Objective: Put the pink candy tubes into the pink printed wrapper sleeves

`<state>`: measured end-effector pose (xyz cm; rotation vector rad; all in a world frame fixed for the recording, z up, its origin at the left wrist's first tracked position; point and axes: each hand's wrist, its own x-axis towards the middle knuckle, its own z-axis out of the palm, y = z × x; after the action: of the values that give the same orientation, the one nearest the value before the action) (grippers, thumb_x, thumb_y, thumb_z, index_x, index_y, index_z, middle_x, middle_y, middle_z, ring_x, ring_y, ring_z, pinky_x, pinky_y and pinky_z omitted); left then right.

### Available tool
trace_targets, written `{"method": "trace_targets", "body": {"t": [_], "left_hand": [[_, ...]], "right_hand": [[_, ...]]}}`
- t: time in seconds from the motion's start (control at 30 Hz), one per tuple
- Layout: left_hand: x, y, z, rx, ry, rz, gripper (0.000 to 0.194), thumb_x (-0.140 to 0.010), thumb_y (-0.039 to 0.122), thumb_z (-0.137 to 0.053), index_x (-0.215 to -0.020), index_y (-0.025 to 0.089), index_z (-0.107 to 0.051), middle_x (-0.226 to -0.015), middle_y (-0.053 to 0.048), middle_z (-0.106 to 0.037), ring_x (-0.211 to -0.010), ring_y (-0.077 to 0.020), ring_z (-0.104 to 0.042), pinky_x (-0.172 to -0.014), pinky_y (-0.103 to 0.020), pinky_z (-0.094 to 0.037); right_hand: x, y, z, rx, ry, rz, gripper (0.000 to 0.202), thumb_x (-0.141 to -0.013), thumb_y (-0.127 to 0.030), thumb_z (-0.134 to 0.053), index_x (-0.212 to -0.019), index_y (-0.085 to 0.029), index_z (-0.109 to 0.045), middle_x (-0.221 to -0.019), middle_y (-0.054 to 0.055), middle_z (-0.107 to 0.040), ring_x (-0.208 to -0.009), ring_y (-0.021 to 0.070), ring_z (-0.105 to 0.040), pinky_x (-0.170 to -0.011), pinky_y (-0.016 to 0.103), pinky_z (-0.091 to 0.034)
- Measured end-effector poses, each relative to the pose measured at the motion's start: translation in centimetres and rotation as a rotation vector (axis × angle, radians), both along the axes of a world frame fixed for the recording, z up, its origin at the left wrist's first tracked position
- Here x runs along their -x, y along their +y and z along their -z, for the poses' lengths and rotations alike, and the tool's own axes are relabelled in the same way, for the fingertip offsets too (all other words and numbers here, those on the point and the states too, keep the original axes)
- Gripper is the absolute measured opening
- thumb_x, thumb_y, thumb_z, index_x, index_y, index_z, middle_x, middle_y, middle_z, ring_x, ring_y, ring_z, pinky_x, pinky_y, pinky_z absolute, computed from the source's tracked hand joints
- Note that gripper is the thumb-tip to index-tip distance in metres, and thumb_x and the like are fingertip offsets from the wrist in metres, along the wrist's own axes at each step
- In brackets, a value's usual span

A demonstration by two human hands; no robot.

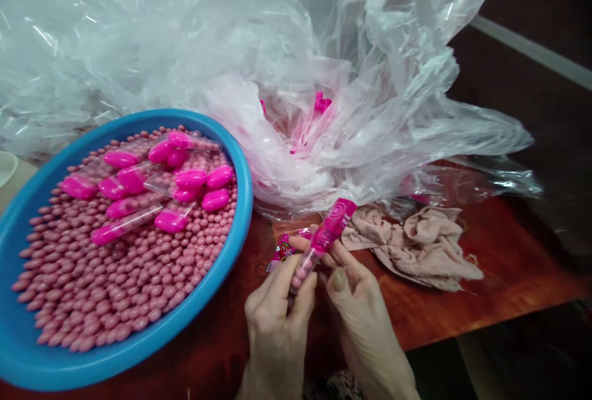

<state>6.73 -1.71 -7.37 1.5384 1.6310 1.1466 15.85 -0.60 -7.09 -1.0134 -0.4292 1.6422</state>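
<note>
Got a slim clear tube (320, 241) with a printed pink sleeve pinched low down in the left hand (277, 310), thumb on one side and index finger on the other, so yeah, clamped on it. Tilted, sleeved end up and leaning right, with a few pink balls showing through the clear bit just above the pinch. Right beside it, the right hand (365, 314), fingers reaching in behind the sleeve and thumb off to the side; can't really tell if touching or gripping.

Over on the left, a big blue basin (246, 203) loaded with loose pink balls (124, 283), plus a messy pile of clear tubes with hot pink ends (132, 178) lying on top, mostly toward the far side. Just past the basin and hands, a crumpled see-through plastic bag (393, 141), open in the middle, with bright pink pieces (320, 103) inside, too bunched up to make out. Also on the reddish-brown table (504, 264): a wrinkled beige cloth (425, 246) to the right and some shiny printed wrappers (283, 249) near the left fingers, partly hidden
</note>
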Motion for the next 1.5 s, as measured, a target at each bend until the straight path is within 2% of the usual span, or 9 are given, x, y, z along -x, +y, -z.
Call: {"method": "trace_targets", "body": {"t": [0.07, 0.13, 0.3, 0.4, 0.7, 0.83, 1.07, 1.3, 1.5], "left_hand": [[0.1, 0.1, 0.5, -0.213, 0.052, -0.044, 0.022, -0.073, 0.008, -0.069, -0.094, 0.011, -0.073, -0.079, -0.009, -0.075, -0.069, -0.0159, -0.069, -0.068, -0.020, -0.055], [0.3, 0.0, 0.6, -0.207, -0.036, -0.091, 0.030, -0.067, 0.005, -0.073, -0.096, 0.014, -0.074, -0.080, -0.008, -0.076, -0.069, -0.0147, -0.070, -0.067, -0.018, -0.055], [0.9, 0.2, -0.4, 0.482, -0.905, 0.073, 0.038, -0.065, 0.022, -0.079, -0.102, 0.021, -0.070, -0.083, -0.003, -0.074, -0.065, -0.0155, -0.069, -0.059, -0.023, -0.058], [0.6, 0.6, -0.8, 0.592, -1.094, 0.084, 0.025, -0.066, 0.023, -0.079, -0.088, 0.013, -0.071, -0.068, -0.003, -0.071, -0.056, -0.0127, -0.066, -0.052, -0.020, -0.056], [-0.4, 0.5, -1.0, 0.613, -1.054, -0.041, 0.008, -0.069, 0.018, -0.075, -0.071, 0.013, -0.070, -0.056, -0.001, -0.068, -0.046, -0.0102, -0.062, -0.044, -0.017, -0.050], [-0.6, 0.1, -1.1, 0.517, -0.932, -0.178, 0.008, -0.065, 0.015, -0.076, -0.071, 0.014, -0.073, -0.054, 0.001, -0.067, -0.045, -0.0084, -0.060, -0.045, -0.015, -0.051], [-1.4, 0.1, -1.6, 0.459, -0.689, -0.320, 0.013, -0.060, 0.017, -0.076, -0.073, 0.015, -0.073, -0.050, 0.002, -0.065, -0.040, -0.0084, -0.056, -0.039, -0.015, -0.049], [-1.1, -0.1, -1.6, 0.356, -0.491, -0.188, 0.008, -0.063, 0.016, -0.073, -0.070, 0.020, -0.074, -0.063, 0.002, -0.062, -0.053, -0.0109, -0.057, -0.043, -0.017, -0.048], [-1.3, -0.9, -1.9, 0.329, -0.388, -0.198, 0.004, -0.065, 0.017, -0.071, -0.065, 0.021, -0.072, -0.056, 0.004, -0.058, -0.047, -0.0080, -0.048, -0.044, -0.016, -0.043]], "right_hand": [[-0.1, -0.2, 0.0, -0.012, -0.072, 0.011, 0.041, -0.077, -0.043, -0.072, -0.111, -0.022, -0.067, -0.100, 0.005, -0.072, -0.085, 0.0147, -0.065, -0.080, 0.025, -0.051], [-0.2, -0.4, -0.1, 0.021, -0.112, 0.015, 0.032, -0.085, -0.040, -0.064, -0.111, -0.023, -0.067, -0.099, 0.004, -0.073, -0.086, 0.0153, -0.065, -0.081, 0.027, -0.050], [-1.0, -0.5, -0.2, 0.026, -0.054, -0.031, 0.026, -0.093, -0.037, -0.053, -0.112, -0.026, -0.066, -0.110, 0.004, -0.069, -0.091, 0.0155, -0.063, -0.083, 0.029, -0.049], [-1.6, -0.6, -0.2, 0.029, -0.058, -0.078, 0.028, -0.090, -0.037, -0.057, -0.113, -0.023, -0.065, -0.106, 0.007, -0.070, -0.082, 0.0157, -0.063, -0.070, 0.027, -0.051], [-1.3, -0.5, -0.4, 0.001, -0.267, -0.059, 0.037, -0.086, -0.047, -0.058, -0.064, -0.018, -0.057, -0.054, -0.005, -0.047, -0.045, 0.0060, -0.041, -0.039, 0.016, -0.037], [0.0, -0.8, -0.4, 0.047, -0.337, -0.003, 0.034, -0.085, -0.050, -0.057, -0.079, -0.018, -0.066, -0.058, -0.002, -0.055, -0.049, 0.0092, -0.049, -0.042, 0.018, -0.042], [-0.1, -0.8, 1.3, 0.092, -0.099, 0.018, 0.033, -0.084, -0.048, -0.061, -0.097, -0.020, -0.071, -0.079, 0.005, -0.072, -0.068, 0.0150, -0.064, -0.060, 0.025, -0.052], [-0.7, 0.9, 0.3, 0.104, 0.169, -0.090, 0.024, -0.078, -0.037, -0.071, -0.093, -0.018, -0.073, -0.057, -0.001, -0.064, -0.050, 0.0088, -0.059, -0.049, 0.017, -0.047], [0.1, 0.4, 0.2, 0.218, 0.095, -0.053, 0.026, -0.072, -0.035, -0.077, -0.090, -0.016, -0.074, -0.046, -0.005, -0.056, -0.040, 0.0041, -0.052, -0.042, 0.011, -0.042]]}}
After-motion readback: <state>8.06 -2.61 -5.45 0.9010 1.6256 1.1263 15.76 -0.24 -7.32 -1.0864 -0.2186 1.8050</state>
